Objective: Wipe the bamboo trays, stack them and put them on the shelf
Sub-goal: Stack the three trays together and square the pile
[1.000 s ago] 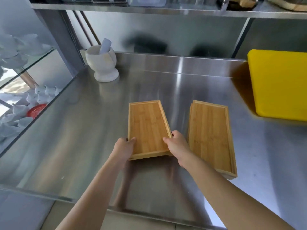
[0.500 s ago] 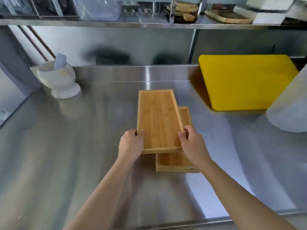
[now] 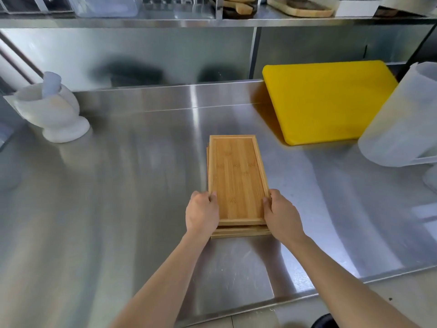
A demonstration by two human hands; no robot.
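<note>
Two bamboo trays lie stacked in the middle of the steel counter [image 3: 118,185]. The upper bamboo tray [image 3: 237,178] sits on the lower bamboo tray [image 3: 240,232], whose near edge and left edge peek out beneath it. My left hand [image 3: 201,213] grips the upper tray's near left side. My right hand [image 3: 281,215] grips its near right side. Above the back wall runs the steel shelf [image 3: 165,21].
A white mortar with a pestle [image 3: 50,112] stands at the back left. A yellow cutting board [image 3: 328,100] lies at the back right, and a translucent plastic jug [image 3: 402,121] stands at the right edge. Wooden boards [image 3: 300,8] and clear containers fill the shelf.
I lifted the left tray, carried it to the right and set it down on the other tray. The two now lie nearly aligned. My view shifted to the right.
</note>
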